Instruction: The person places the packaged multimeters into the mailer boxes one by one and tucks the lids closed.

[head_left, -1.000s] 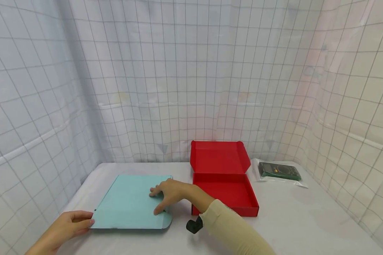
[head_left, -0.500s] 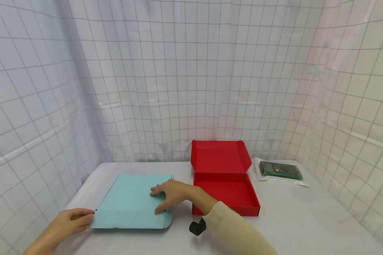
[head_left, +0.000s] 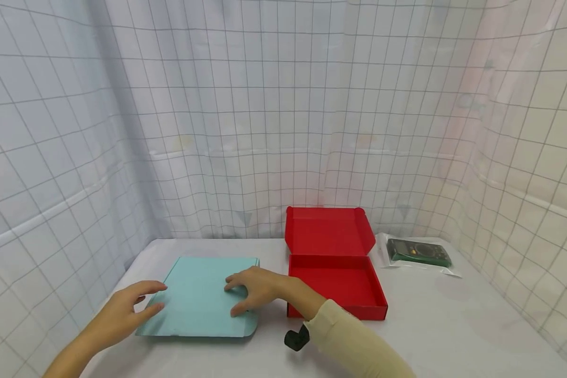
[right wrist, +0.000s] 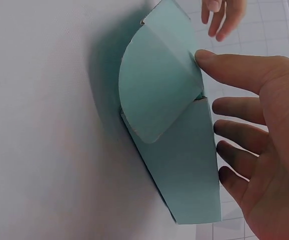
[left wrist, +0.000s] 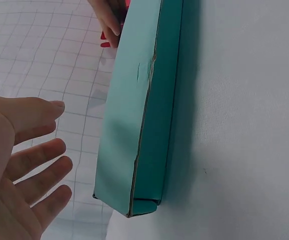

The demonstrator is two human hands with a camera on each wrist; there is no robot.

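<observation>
A flat teal cardboard box (head_left: pixel 196 294) lies closed on the white table, left of centre. My right hand (head_left: pixel 251 291) rests on its right side with fingers spread. In the right wrist view the thumb (right wrist: pixel 219 65) touches the edge of the box's rounded flap (right wrist: pixel 157 90). My left hand (head_left: pixel 134 308) hovers open over the box's left edge, holding nothing. In the left wrist view the left hand (left wrist: pixel 27 165) stays apart from the teal box (left wrist: pixel 139 110).
A red box (head_left: pixel 336 281) stands open just right of the teal one, its lid (head_left: pixel 329 231) upright. A green meter in a clear bag (head_left: pixel 418 253) lies at the back right. Gridded white curtains close in three sides.
My left hand has let go of the teal box's near left corner and risen over its left edge, fingers spread. The right hand has stayed on the box.
</observation>
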